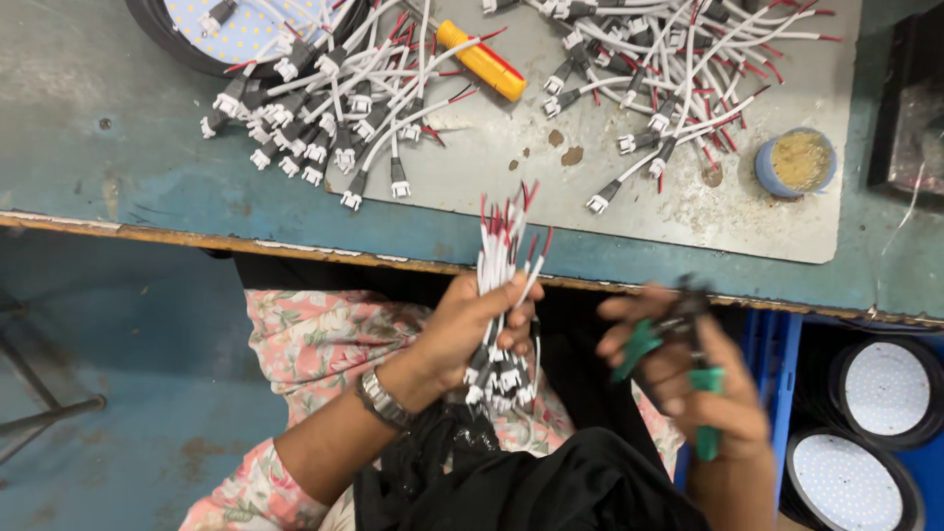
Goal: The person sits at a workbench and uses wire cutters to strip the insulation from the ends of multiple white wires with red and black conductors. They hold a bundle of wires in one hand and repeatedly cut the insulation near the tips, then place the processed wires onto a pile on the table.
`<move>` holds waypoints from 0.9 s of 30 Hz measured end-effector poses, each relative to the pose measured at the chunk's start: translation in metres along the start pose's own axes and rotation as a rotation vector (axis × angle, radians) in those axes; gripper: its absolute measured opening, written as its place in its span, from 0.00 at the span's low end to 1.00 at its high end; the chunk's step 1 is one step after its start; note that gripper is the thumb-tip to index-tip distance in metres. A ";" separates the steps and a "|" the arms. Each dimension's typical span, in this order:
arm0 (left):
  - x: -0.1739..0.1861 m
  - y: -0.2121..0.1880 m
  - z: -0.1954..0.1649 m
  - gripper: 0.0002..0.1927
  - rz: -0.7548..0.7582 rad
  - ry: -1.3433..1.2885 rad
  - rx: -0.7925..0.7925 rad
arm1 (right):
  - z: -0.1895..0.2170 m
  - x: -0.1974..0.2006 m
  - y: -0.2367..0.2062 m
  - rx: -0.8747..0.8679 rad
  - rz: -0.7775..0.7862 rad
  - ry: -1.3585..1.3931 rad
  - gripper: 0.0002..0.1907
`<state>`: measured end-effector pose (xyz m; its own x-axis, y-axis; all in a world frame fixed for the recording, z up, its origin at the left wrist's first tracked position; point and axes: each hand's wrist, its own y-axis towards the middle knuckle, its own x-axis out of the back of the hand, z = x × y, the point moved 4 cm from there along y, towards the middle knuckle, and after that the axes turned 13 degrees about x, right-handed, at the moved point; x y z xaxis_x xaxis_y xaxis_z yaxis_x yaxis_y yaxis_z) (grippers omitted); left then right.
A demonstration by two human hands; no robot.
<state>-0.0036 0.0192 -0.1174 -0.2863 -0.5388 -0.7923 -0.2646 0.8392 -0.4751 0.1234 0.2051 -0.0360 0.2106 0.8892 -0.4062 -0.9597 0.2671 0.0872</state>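
Head view. Left hand [472, 329], metal watch [382, 398] on the wrist, is closed around a bundle of short white wire leads with red stripped ends and white plug connectors [501, 295]. The bundle stands roughly upright, red tips up and connectors hanging below the fist. It is held in front of the bench edge, above the lap.

Right hand [703, 388] is wrapped around a pair of green-handled cutting pliers [678, 349]. The tool head is blurred; cannot tell whether its blades are open. The two hands are near each other but not touching.

On the worn teal workbench [98, 147] lies a grey metal sheet [767, 226]. Two loose heaps of the same white leads rest on it, one at left [324, 98], one at right [669, 69]. A yellow-handled tool [482, 59] lies between the heaps. A small blue pot of yellowish paste [796, 162] sits at the right of the sheet. Round black lamp housings with white LED plates [885, 388] are stacked lower right, below the bench.
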 end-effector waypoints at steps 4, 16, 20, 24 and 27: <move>0.002 -0.007 -0.022 0.13 0.026 -0.065 -0.050 | 0.037 0.010 0.014 0.240 -0.059 -0.295 0.49; 0.043 -0.066 -0.054 0.11 -0.048 -0.070 -0.240 | 0.031 -0.024 0.108 0.811 0.215 -1.680 0.33; 0.046 -0.075 -0.059 0.12 -0.056 -0.050 -0.251 | 0.005 -0.050 0.062 0.533 0.547 -1.136 0.12; 0.040 -0.063 -0.057 0.13 -0.050 -0.018 -0.242 | -0.085 -0.058 0.024 0.257 0.964 -1.119 0.14; 0.036 -0.049 -0.045 0.13 -0.094 -0.019 -0.223 | -0.112 -0.037 0.015 0.345 0.923 -1.064 0.14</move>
<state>-0.0421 -0.0447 -0.1054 -0.2343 -0.6108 -0.7563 -0.4871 0.7470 -0.4524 0.0805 0.1342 -0.1214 -0.2627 0.5989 0.7565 -0.7679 -0.6045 0.2119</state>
